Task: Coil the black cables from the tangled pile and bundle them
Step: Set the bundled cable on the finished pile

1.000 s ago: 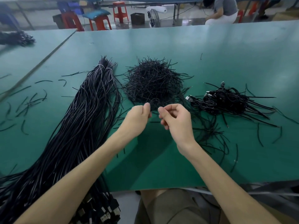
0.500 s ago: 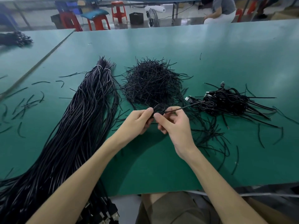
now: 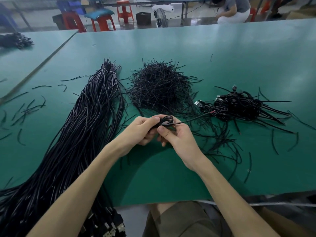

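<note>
Two hands are meeting at the centre of the frame over the green worktop point(image 3: 222, 57). The left hand point(image 3: 142, 130) is pinching one small coil point(image 3: 166, 120) of black cable between thumb and curled fingers, seemingly to stop the loops springing apart, while the right hand point(image 3: 178, 140) is curling its fingers under the coil and pressing its thumb against the loops from the near side. One loose tail point(image 3: 196, 118) is sticking out of the coil toward the right and ending in a reddish tip; whether it is waiting to be wound in or being left free on purpose, I cannot tell. Three dark heaps are lying around the hands. One long sheaf of uncoiled cables point(image 3: 82, 134) is running from the lower left up toward the upper middle, likely laid straight so single cables pull out cleanly. One round mound of short ties point(image 3: 159, 88) is sitting just above the hands, within easy reach for binding. One cluster of already coiled cables point(image 3: 239, 105) is resting at the right. Stray short pieces point(image 3: 25, 108) are lying scattered across the worktop, too many to count.
</note>
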Action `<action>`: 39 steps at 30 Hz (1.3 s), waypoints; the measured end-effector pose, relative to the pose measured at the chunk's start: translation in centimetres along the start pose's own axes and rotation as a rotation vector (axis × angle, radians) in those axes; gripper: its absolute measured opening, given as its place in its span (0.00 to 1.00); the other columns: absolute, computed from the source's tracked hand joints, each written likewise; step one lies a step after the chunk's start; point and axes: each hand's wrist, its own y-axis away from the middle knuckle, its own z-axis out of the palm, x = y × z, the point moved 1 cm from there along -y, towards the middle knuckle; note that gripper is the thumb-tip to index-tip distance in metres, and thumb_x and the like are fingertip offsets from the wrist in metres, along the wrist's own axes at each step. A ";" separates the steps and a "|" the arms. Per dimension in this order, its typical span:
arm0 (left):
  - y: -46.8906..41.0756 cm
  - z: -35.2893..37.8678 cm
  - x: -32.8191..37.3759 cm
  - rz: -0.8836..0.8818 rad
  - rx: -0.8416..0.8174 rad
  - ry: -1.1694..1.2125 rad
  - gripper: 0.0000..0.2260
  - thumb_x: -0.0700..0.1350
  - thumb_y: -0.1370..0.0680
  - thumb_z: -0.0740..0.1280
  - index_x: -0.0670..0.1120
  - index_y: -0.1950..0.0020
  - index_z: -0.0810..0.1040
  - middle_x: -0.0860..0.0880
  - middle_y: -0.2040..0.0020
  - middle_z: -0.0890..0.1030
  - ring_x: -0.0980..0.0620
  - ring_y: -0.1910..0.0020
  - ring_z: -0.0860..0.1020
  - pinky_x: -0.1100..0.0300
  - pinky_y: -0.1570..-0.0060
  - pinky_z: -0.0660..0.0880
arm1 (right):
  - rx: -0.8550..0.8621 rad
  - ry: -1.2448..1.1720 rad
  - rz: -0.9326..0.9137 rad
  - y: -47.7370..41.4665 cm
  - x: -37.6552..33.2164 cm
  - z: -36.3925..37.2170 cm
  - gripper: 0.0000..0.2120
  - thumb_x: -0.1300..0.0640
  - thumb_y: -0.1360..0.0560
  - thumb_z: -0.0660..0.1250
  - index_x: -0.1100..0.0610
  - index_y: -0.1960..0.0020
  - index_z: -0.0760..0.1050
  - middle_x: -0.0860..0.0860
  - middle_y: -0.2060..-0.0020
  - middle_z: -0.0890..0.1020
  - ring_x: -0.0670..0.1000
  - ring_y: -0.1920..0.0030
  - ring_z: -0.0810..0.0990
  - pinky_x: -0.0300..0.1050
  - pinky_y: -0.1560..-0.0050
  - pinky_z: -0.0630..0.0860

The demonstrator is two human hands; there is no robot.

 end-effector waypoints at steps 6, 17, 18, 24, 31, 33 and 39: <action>0.4 0.5 0.4 0.009 0.058 -0.022 0.27 0.51 0.13 0.57 0.55 0.71 0.79 0.58 0.74 0.65 0.58 0.75 0.60 0.67 0.77 0.57 | 0.138 0.200 -0.078 0.0 0.1 0.3 0.07 0.58 0.20 0.69 0.56 0.42 0.77 0.58 0.49 0.82 0.54 0.55 0.83 0.42 0.62 0.77; 0.3 0.6 0.2 -0.031 0.081 -0.050 0.23 0.51 0.13 0.57 0.50 0.69 0.67 0.54 0.72 0.62 0.55 0.74 0.58 0.65 0.75 0.56 | 0.179 0.277 -0.058 0.2 0.2 0.0 0.02 0.62 0.20 0.68 0.58 0.51 0.75 0.49 0.62 0.86 0.48 0.69 0.80 0.43 0.69 0.76; 0.3 0.6 0.2 -0.032 0.071 -0.034 0.23 0.52 0.13 0.57 0.50 0.69 0.66 0.54 0.72 0.61 0.55 0.74 0.57 0.65 0.75 0.56 | 0.168 0.260 -0.060 0.2 0.2 0.0 0.02 0.63 0.19 0.67 0.58 0.51 0.75 0.50 0.61 0.85 0.49 0.69 0.79 0.43 0.68 0.75; 0.4 0.6 0.2 0.062 0.104 -0.130 0.22 0.53 0.13 0.58 0.46 0.65 0.72 0.51 0.74 0.68 0.52 0.76 0.63 0.61 0.75 0.61 | 0.205 0.320 -0.145 0.6 -0.1 -0.1 0.05 0.61 0.18 0.67 0.54 0.52 0.75 0.43 0.64 0.81 0.44 0.66 0.76 0.38 0.62 0.73; 0.3 0.3 -0.1 0.308 0.200 -0.267 0.10 0.49 0.19 0.68 0.46 0.40 0.81 0.48 0.56 0.85 0.53 0.60 0.82 0.59 0.60 0.79 | 0.204 0.337 -0.143 0.5 0.0 -0.1 0.06 0.61 0.18 0.66 0.55 0.53 0.74 0.40 0.64 0.80 0.41 0.66 0.75 0.33 0.63 0.70; 0.4 0.3 -0.2 0.292 0.195 -0.325 0.13 0.53 0.22 0.69 0.46 0.43 0.81 0.50 0.61 0.83 0.54 0.65 0.80 0.59 0.63 0.78 | 0.188 0.357 -0.136 0.5 0.0 0.0 0.09 0.61 0.19 0.66 0.54 0.57 0.73 0.40 0.68 0.78 0.41 0.68 0.73 0.33 0.66 0.68; 0.3 0.2 -0.4 0.257 0.171 -0.294 0.09 0.49 0.16 0.65 0.46 0.51 0.80 0.44 0.69 0.81 0.44 0.72 0.79 0.56 0.70 0.74 | 0.231 0.400 -0.129 0.5 0.0 0.0 0.09 0.60 0.20 0.69 0.53 0.58 0.74 0.44 0.66 0.80 0.45 0.67 0.76 0.39 0.65 0.72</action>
